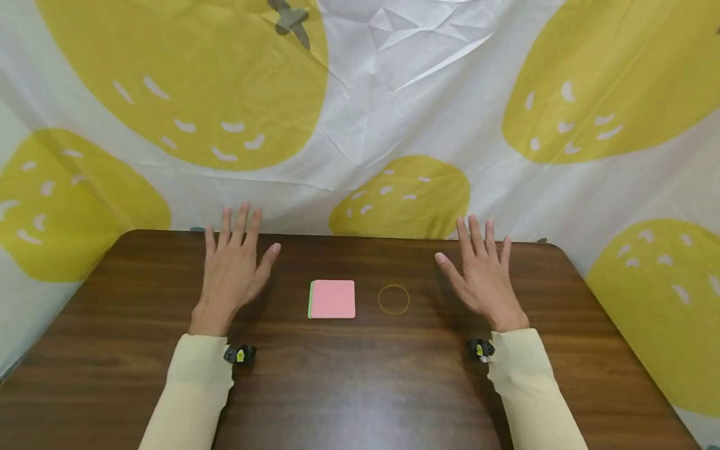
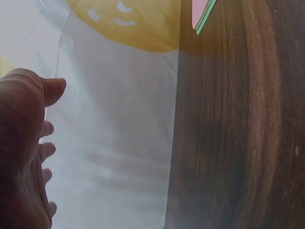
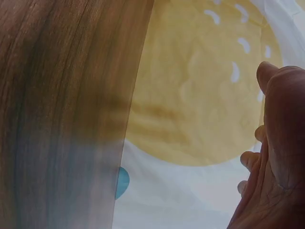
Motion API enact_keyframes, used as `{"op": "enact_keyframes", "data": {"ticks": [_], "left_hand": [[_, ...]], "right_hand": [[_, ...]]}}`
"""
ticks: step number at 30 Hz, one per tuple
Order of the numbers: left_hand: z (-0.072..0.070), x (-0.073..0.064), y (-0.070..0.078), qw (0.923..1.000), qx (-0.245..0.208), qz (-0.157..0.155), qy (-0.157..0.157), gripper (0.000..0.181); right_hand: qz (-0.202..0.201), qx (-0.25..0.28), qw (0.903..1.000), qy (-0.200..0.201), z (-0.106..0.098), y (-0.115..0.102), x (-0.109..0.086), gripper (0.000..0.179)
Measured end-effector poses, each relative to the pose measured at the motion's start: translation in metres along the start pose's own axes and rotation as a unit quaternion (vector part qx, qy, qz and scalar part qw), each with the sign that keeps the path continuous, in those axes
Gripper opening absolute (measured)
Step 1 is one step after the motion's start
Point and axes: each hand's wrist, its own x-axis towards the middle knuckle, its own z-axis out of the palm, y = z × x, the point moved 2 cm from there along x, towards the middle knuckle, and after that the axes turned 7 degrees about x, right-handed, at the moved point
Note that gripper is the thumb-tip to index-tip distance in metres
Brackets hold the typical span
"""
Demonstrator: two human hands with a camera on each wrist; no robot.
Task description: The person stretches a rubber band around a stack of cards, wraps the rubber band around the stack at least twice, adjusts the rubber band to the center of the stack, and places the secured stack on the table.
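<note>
A pink square with rounded corners (image 1: 333,299) lies flat on the table, and a green layer (image 1: 310,300) peeks out along its left side. Right of it rests a thin yellow loop, like a rubber band (image 1: 394,299). My left hand (image 1: 232,275) hovers over the table left of the pink square, palm down with fingers spread. On the other side my right hand (image 1: 482,278) is held out the same way, right of the loop. Both hands hold nothing. The left wrist view catches a corner of the pink and green layers (image 2: 202,16) at its top edge.
The dark wooden table (image 1: 349,387) has rounded far corners. Behind it and at both sides hangs a white cloth (image 1: 382,131) with large yellow fruit prints, right up against the far edge. A small black wrist camera (image 1: 240,355) sits at each cream sleeve.
</note>
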Motion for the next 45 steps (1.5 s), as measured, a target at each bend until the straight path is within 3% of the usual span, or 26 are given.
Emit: {"op": "enact_keyframes", "data": {"ticks": [3, 9, 12, 17, 20, 24, 29, 35, 39, 45], "left_hand": [[0.001, -0.001, 0.001, 1.0, -0.007, 0.001, 0.0, 0.069], [-0.002, -0.001, 0.002, 0.9984, -0.025, 0.017, 0.047, 0.06], [-0.003, -0.001, 0.004, 0.998, -0.035, 0.023, 0.048, 0.057], [-0.003, -0.001, 0.013, 0.9969, -0.076, 0.008, -0.019, 0.055], [0.001, -0.001, 0.022, 0.9913, -0.109, 0.002, -0.074, 0.056], [0.011, -0.002, 0.032, 0.9811, -0.143, 0.018, -0.129, 0.056], [0.022, -0.004, 0.043, 0.966, -0.183, 0.041, -0.178, 0.059], [0.036, -0.005, 0.053, 0.9462, -0.202, 0.039, -0.25, 0.07], [0.042, -0.007, 0.056, 0.9427, -0.184, 0.023, -0.277, 0.078], [0.047, -0.008, 0.053, 0.9433, -0.169, -0.004, -0.286, 0.079]], "right_hand": [[0.003, 0.007, 1.0, -0.003, 0.0, 0.001, -0.001, 0.079], [-0.015, 0.018, 0.9996, 0.019, 0.001, 0.003, 0.0, 0.076], [-0.009, 0.03, 0.9995, 0.008, -0.001, 0.001, 0.001, 0.073], [0.023, 0.083, 0.9951, -0.048, -0.004, -0.004, 0.0, 0.071], [0.034, 0.124, 0.9892, -0.07, -0.004, -0.011, -0.002, 0.067], [0.031, 0.154, 0.9841, -0.083, 0.0, -0.019, -0.003, 0.055], [0.008, 0.137, 0.9851, -0.104, 0.012, -0.031, -0.001, 0.045], [-0.009, 0.104, 0.9856, -0.133, 0.03, -0.045, 0.002, 0.045], [-0.021, 0.079, 0.9868, -0.139, 0.037, -0.051, 0.004, 0.05], [-0.025, 0.059, 0.9864, -0.151, 0.044, -0.054, 0.004, 0.054]]}}
